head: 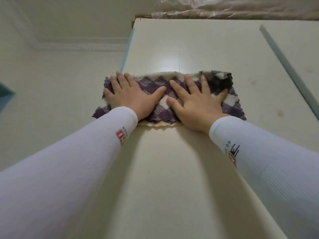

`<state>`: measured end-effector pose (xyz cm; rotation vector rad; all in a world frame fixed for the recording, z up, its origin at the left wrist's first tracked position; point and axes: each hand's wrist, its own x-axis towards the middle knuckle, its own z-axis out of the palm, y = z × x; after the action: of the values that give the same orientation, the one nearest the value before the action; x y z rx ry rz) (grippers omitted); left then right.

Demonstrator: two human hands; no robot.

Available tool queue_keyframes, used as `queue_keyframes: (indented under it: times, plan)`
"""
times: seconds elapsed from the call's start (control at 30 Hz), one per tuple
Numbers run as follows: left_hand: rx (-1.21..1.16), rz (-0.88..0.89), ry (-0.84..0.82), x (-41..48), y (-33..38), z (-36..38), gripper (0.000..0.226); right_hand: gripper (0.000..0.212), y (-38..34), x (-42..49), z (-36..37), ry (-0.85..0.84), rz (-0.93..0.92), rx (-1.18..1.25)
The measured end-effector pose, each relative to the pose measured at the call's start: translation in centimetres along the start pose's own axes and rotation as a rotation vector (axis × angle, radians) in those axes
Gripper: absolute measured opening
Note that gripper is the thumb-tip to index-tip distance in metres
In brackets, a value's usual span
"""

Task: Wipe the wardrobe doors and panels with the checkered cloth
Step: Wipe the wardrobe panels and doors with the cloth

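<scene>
Hands, left (128, 94) and right (196, 102), press flat with spread fingers on the checkered cloth (160, 107) against the cream wardrobe door (172, 169).

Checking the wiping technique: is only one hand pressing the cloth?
No, both the left hand and right hand lie flat on the checkered cloth.

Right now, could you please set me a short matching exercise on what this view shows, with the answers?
Things:
1. checkered cloth
2. left hand
3. right hand
4. plastic sheeting

Descriptions:
A. flat on the cloth's right part
B. crumpled on top of the wardrobe
C. purple and cream, spread on the wardrobe door
D. flat on the cloth's left part

Pairs: 1-C, 2-D, 3-A, 4-B
</scene>
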<state>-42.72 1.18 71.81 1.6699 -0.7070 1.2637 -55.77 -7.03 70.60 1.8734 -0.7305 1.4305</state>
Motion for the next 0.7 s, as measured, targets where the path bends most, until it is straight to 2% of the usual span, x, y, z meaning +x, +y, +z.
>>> queue_keyframes:
  times: [0.17,0.37,0.53,0.7]
  plan:
    - [-0.025,0.010,-0.015,5.9,1.1,-1.1,0.112,0.055,0.5,6.2,-1.4,-0.006,-0.018,0.022]
    - [-0.037,0.022,0.019,8.8,2.2,-1.1,0.106,0.055,1.2,9.4,-2.2,-0.003,-0.009,0.022]
    - [-0.020,0.160,0.015,7.7,1.4,-1.2,0.082,0.055,0.8,8.5,-2.0,0.006,-0.003,0.031]
    - [-0.029,0.171,-0.020,3.7,-0.4,-0.8,0.081,0.055,-0.4,3.8,-0.7,0.026,-0.009,0.012]
